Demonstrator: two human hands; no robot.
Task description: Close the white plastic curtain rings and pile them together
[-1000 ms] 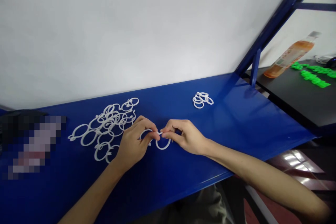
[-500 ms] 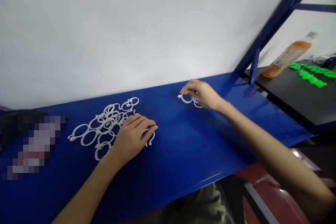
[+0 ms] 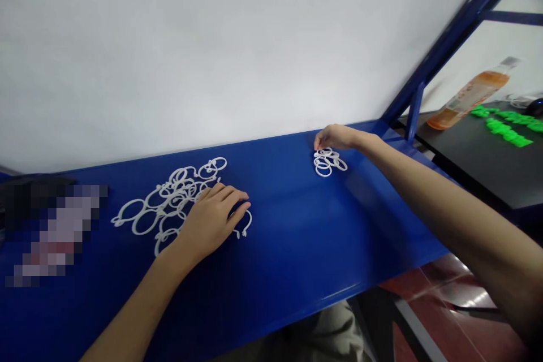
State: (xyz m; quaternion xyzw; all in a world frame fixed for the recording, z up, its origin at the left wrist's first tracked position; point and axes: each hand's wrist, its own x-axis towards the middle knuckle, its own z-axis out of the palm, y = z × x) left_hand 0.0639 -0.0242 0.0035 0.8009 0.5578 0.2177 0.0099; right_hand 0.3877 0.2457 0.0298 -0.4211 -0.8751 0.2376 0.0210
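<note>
A spread-out heap of thin white rings (image 3: 146,222), several with small knobs at a gap, lies on the blue tabletop (image 3: 275,249) to the left. My left hand (image 3: 214,218) rests over the heap's right edge, palm down, its fingers extended and thumb a little apart. One open white ring (image 3: 249,220) shows partly beneath its thumb. Farther right, a smaller cluster of similar white rings (image 3: 324,169) lies near the wall. My right hand (image 3: 337,137) is at that cluster's back edge, fingertips pinched together on a white ring (image 3: 326,151), partly hidden by the hand.
A pale wall (image 3: 254,56) stands behind the table. Blue frame bars (image 3: 413,107) rise at the right end. Beyond them, a dark table (image 3: 483,164) holds a tilted-looking bottle (image 3: 470,96) and green pieces (image 3: 509,131). A black item (image 3: 34,186) lies far left beside a pixelated patch.
My right hand has moved right and slightly back with its ring, to the small cluster, which now shows more fully. My left hand has barely moved; its fingers look looser.
</note>
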